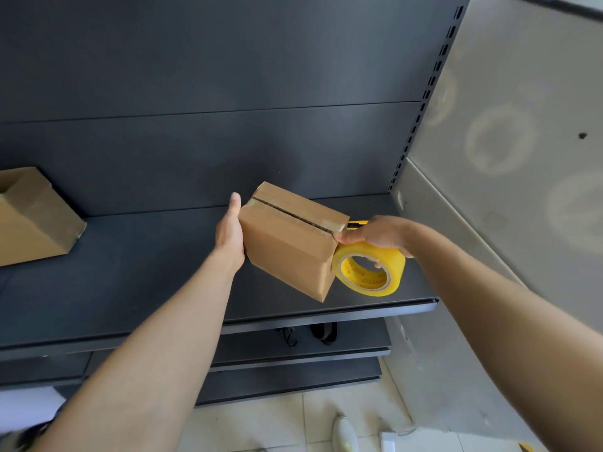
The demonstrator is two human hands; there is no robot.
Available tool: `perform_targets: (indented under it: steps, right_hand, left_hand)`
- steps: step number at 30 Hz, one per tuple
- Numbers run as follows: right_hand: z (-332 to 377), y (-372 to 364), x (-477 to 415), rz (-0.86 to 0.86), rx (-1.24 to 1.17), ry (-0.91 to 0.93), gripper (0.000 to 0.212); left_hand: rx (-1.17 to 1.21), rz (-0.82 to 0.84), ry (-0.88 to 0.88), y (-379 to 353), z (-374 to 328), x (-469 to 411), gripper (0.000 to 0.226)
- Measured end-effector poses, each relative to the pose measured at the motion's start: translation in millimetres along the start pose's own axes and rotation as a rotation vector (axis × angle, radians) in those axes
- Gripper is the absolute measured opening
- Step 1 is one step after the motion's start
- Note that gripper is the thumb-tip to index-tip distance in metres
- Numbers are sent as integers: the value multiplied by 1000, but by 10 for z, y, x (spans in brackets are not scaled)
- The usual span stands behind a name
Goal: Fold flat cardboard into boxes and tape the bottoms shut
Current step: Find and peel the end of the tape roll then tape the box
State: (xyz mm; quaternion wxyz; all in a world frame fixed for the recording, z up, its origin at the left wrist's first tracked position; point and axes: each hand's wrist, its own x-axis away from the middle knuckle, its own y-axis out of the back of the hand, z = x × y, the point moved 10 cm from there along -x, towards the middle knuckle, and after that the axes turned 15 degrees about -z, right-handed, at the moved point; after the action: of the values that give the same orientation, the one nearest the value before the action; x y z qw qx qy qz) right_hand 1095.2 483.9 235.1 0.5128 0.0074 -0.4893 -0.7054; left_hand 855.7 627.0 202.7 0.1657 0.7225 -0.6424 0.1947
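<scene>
The left hand (230, 236), fingers straight, reaches over the dark shelf (146, 272) to brace the tilted box (287, 243), seam up for taping. The right hand (375, 234) grips the tape roll (368, 272) against the box's opposite edge, apparently anchoring the strip there.

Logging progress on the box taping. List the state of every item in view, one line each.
Small box: flaps closed, narrow gap at the seam, tilted, held above the shelf.
Tape roll: gripped, against the box's right end.
Left hand: pressed on the box's left end, thumb straight.
Right hand: grips the tape roll, fingers through its core.
Second box: lying on the shelf, untouched.
</scene>
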Motion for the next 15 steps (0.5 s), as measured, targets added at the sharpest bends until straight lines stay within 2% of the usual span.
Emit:
perform_targets:
  steps: [3,6,9,11,13,15]
  right_hand:
    - [120,-103,20,20,-47,-16,50]
    - [222,-176,26,13,-85,-24,44]
    - [263,-218,46,8,-107,-51,38]
    - [267,-227,58,-6,-127,-83,39]
    - [266,-248,72,-15,-140,-112,44]
    - [267,-268,86,-18,-152,-133,50]
  left_hand:
    - [-271,28,-253,50,-144,-4,61]
    - [-323,15,-280,137,-202,-81,64]
    - [116,-6,-19,254,-159,-148,40]
    - [384,-104,116,407,-63,-209,42]
    - [541,-162,194,514,49,-244,44]
    - [560,-199,228,561,122,-275,32]
